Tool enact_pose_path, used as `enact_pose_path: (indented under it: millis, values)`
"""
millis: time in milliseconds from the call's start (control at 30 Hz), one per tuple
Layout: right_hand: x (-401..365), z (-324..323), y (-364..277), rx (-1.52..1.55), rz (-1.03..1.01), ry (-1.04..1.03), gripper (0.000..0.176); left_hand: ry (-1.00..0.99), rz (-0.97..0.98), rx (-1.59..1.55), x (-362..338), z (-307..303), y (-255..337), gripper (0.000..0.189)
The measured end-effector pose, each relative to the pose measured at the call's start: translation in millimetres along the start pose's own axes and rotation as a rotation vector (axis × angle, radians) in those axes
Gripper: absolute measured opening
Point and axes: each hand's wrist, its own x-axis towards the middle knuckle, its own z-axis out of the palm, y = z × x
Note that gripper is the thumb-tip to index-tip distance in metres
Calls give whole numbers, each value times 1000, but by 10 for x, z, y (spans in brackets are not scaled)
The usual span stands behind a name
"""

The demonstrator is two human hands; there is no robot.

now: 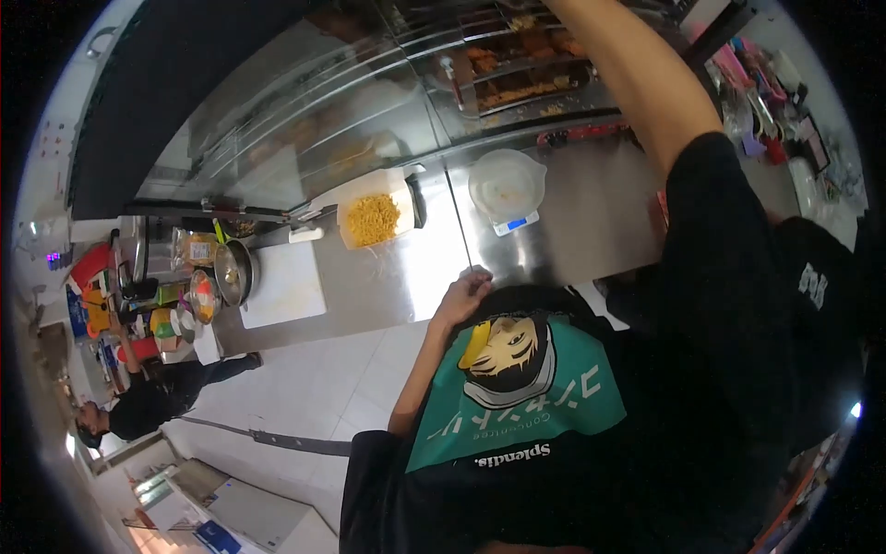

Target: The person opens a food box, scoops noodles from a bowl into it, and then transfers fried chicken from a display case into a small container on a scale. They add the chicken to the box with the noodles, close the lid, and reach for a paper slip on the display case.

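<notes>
My left hand (468,294) rests by the near edge of the steel counter, fingers curled in; whether anything is inside them I cannot make out. Raised at the upper right, my right arm (646,83) reaches toward the glass display case (406,69), and its hand lies beyond the top of the view. Ahead of the left hand, a translucent plastic bowl (506,182) sits on a small white kitchen scale (515,225) with a blue lit display. To its left is a paper-lined tray (346,238) holding yellow crumbly food (374,219).
On the counter's left lie a white cutting board (281,284), a metal pan (234,272) and several packages. Trays of browned food (526,88) show inside the case. A co-worker (152,397) stands at the far left; another person in black (812,305) is close at right.
</notes>
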Motion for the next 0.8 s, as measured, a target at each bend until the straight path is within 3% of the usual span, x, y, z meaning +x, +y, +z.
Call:
enact_pose_path:
  millis: [100, 467, 500, 567, 800]
  values:
    - [130, 67, 140, 126, 16, 11, 58, 8, -41, -31, -7, -2, 37, 39]
    - [474, 319, 596, 587, 56, 88, 57, 7, 133, 42, 110, 60, -239, 37]
    - [480, 318, 607, 626, 60, 103, 56, -39, 35, -26, 61, 25, -115, 36]
    - [485, 314, 646, 723, 60, 139, 56, -51, 37, -23, 8, -3, -55, 35]
    - [525, 117, 733, 1224, -29, 297, 55, -24, 76, 3, -3, 40, -180, 35]
